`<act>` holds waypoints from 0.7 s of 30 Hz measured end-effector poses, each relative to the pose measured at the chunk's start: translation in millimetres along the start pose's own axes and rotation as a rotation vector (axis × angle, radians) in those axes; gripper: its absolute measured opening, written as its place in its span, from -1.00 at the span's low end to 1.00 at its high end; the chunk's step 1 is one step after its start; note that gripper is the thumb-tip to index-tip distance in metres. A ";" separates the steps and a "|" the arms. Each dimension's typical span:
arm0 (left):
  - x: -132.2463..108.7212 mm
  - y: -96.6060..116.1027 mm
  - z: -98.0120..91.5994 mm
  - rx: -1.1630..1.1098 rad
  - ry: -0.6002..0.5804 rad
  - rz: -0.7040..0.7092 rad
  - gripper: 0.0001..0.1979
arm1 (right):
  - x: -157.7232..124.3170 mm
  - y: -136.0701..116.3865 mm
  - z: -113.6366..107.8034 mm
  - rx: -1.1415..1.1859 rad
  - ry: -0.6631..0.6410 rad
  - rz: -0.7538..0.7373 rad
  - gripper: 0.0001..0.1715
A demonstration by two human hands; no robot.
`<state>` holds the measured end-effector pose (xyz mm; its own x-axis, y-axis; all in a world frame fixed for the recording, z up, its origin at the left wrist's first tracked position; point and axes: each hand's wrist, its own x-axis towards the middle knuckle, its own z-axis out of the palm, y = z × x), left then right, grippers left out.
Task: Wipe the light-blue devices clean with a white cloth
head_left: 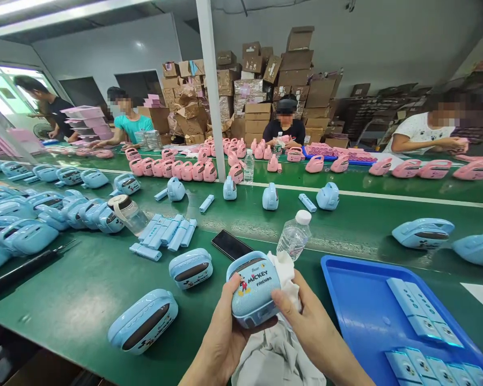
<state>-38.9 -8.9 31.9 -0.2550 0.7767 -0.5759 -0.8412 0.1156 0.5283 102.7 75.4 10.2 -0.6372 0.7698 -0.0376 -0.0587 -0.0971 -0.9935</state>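
Observation:
A light-blue speaker [255, 289] with a printed mouse figure and "Mickey Friends" lettering faces up in front of me. My left hand [224, 327] is closed around its left side and underside, thumb on the front edge. At its right side, my right hand [306, 311] grips a crumpled white cloth [286, 276], the thumb pressing the speaker's front corner. Below both hands lies a bunched pale cloth [276, 356]. Two similar speakers, one nearer [145, 321] and one farther [191, 268], rest on the green table to the left.
A black phone [230, 245] and a water bottle [294, 236] stand just beyond my hands. On the right is a blue tray [358, 305] with blue panels. Left are blue strips [167, 231], a black screwdriver [28, 271], a jug [129, 214] and piled speakers [28, 236]. Co-workers sit opposite.

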 end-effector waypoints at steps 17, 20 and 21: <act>0.5 -17.6 17.7 -0.258 0.079 -0.017 -0.52 | -10.8 35.5 26.2 -0.653 0.249 -0.546 -0.33; 13.4 -28.4 0.3 -0.245 -0.010 -0.020 -0.41 | -20.6 68.4 28.4 -0.869 0.209 -0.828 -0.15; 16.8 -28.9 -7.5 -0.179 -0.023 0.018 -0.38 | -22.5 75.3 23.1 -0.880 0.213 -0.862 -0.12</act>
<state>-22.4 -3.8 2.3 -0.2615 0.7916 -0.5522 -0.9086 -0.0088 0.4176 94.8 36.2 -61.3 -0.5052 0.4675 0.7254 0.1907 0.8802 -0.4345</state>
